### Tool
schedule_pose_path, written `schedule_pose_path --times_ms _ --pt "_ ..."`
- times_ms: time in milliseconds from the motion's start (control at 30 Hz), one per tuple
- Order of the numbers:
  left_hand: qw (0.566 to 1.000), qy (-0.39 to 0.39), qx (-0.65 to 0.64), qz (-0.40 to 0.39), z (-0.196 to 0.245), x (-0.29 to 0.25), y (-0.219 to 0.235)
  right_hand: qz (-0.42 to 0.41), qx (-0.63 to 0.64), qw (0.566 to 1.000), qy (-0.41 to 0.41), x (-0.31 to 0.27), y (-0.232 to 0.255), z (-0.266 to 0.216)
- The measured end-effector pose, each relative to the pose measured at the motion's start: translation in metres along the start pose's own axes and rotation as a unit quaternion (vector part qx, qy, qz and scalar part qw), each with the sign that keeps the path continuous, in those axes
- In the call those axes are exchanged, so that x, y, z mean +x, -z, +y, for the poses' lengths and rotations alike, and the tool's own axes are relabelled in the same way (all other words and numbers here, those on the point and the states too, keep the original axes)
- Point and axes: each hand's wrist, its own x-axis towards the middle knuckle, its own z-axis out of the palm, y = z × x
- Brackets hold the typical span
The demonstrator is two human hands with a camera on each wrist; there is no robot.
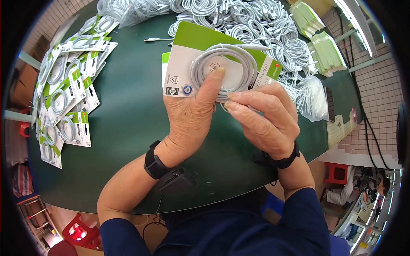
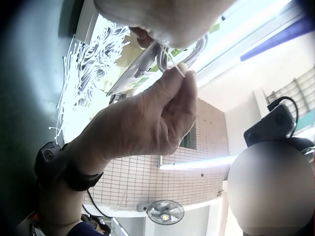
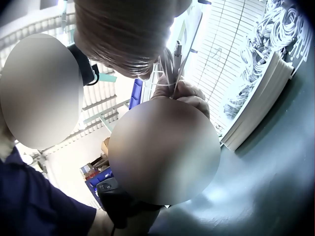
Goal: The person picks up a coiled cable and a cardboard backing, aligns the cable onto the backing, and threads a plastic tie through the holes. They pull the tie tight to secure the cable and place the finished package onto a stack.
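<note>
My left hand (image 1: pixel 188 117) grips a green-and-white packaging card (image 1: pixel 192 36) above the table, its thumb pressing a coiled grey USB cable (image 1: pixel 197 70) against the printed face. One cable plug (image 1: pixel 256 47) points right across the card's upper part. At the coil's lower edge, the thumb and fingertips of my right hand (image 1: pixel 271 115) pinch a thin white tie (image 2: pixel 175 65). The left wrist view shows this tie crossing the coil right at the fingertips. In the right wrist view, the coil (image 3: pixel 168 66) stands between both hands, partly hidden by fingers.
Carded cables (image 1: pixel 60 102) lie overlapped along the left side of the green table (image 1: pixel 128 170). Loose coiled cables (image 1: pixel 252 30) are heaped at the back. Stacked cards (image 1: pixel 326 53) and a bundle of white ties (image 1: pixel 314 98) lie at right.
</note>
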Motion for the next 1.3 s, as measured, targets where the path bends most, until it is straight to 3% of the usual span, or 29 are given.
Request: schedule_pose_path --times_ms 67,467,767,867,1000,1067,1133,1300 --pt "0.999 0.032 0.006 -0.011 0.005 -0.001 0.004 0.005 0.001 1.0 -0.007 -0.002 0.001 -0.001" --pt "0.998 0.06 0.01 -0.016 0.008 -0.003 0.006 0.023 0.012 0.999 -0.026 -0.002 -0.001 0.0" --pt "0.999 0.035 0.005 -0.013 0.005 -0.004 0.003 0.025 0.017 0.999 -0.033 -0.002 -0.005 0.002" --pt "0.998 0.031 0.046 -0.023 0.005 -0.007 0.006 0.04 0.046 0.996 -0.068 -0.004 -0.011 0.003" --pt "0.997 0.012 0.081 -0.007 -0.002 -0.009 0.008 0.03 0.105 0.978 -0.176 -0.001 -0.012 -0.004" --pt "0.989 -0.001 0.149 -0.021 -0.007 -0.006 0.018 -0.006 0.096 0.981 -0.168 -0.003 -0.012 -0.003" --pt "0.994 0.016 0.109 0.003 -0.008 -0.006 0.013 -0.007 0.04 0.987 -0.152 -0.006 -0.017 -0.008" --pt "0.995 -0.014 0.085 -0.04 -0.025 -0.001 0.038 0.027 -0.041 0.996 -0.079 -0.012 -0.022 -0.01"
